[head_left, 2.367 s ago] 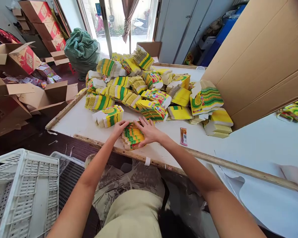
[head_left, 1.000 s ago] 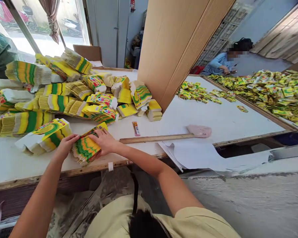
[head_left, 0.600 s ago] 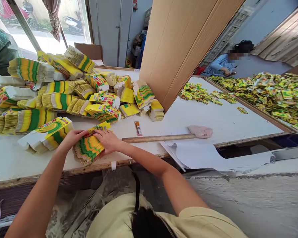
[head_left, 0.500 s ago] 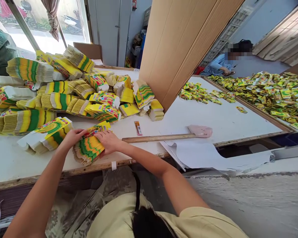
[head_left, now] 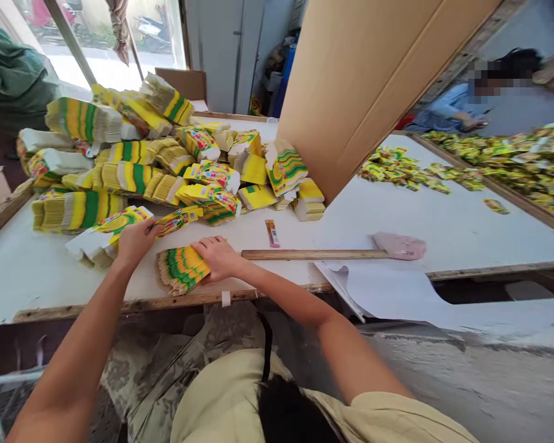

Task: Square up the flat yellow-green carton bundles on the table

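My left hand is closed on the end of a few flat printed cartons, yellow, green and red, held a little apart from the stack. My right hand wraps round the right end of a stack of flat cartons, whose green and yellow edges fan out to the left on the table. Just left of and behind my left hand lies another carton bundle with white ends. Behind both hands rises a large heap of carton bundles.
A wooden strip runs right to a pinkish bag. A small sachet lies behind the strip. A tall cardboard sheet stands beyond. Past it are scattered small packets and a person in blue.
My left hand has lifted a few cartons off the stack and away from my right hand, which stays on the rest. The whole view has shifted, so the scene sits further right.
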The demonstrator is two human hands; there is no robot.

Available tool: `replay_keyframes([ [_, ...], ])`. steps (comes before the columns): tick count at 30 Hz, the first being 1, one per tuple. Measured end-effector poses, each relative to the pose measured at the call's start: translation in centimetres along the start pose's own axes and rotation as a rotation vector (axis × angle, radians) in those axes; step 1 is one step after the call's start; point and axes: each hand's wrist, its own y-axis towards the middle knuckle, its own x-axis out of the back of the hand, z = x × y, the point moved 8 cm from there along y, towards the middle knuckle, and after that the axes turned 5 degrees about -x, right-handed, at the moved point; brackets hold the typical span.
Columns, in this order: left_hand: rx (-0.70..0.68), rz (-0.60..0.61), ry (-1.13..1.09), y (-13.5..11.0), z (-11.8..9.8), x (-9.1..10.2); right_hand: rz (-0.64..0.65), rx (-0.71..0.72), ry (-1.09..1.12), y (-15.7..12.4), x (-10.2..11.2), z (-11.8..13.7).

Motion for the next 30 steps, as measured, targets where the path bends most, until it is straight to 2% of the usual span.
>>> replay_keyframes([
  [2, -0.059, 0.06, -0.106, -0.9, -0.6, -0.7, 0.012, -0.007, 0.032, -0.2, -0.1, 0.1],
  [5, -0.107, 0.292, -0.43, -2.4, -1.8, -3.4, 0.009, -0.044, 0.064, -0.6, -0.3, 0.1],
  [7, -0.095, 0.384, -0.554, -3.1, -2.2, -4.4, -0.014, -0.058, 0.073, -0.9, -0.5, 0.1],
  [12, -0.047, 0.452, -0.695, -4.2, -2.5, -4.5, -0.041, -0.059, 0.012, -1.4, -0.6, 0.1],
  [15, 0.046, 0.39, -0.806, -5.1, -2.6, -4.6, 0.072, -0.087, -0.016, -0.9, -1.2, -0.2],
  [19, 0.195, 0.228, -0.94, -5.9, -2.4, -5.3, 0.208, -0.073, -0.061, -0.2, -1.5, -0.5],
  [23, 0.271, 0.136, -0.94, -6.4, -1.7, -5.5, 0.206, -0.015, -0.047, -0.1, -1.3, -1.3],
  [27, 0.254, -0.072, -1.026, -7.3, -1.6, -4.9, 0.167, -0.037, -0.03, -0.3, -1.6, -2.4],
  [30, 0.217, -0.064, -1.012, -7.7, -2.8, -5.2, 0.179, -0.085, -0.045, -0.4, -2.0, -2.6],
])
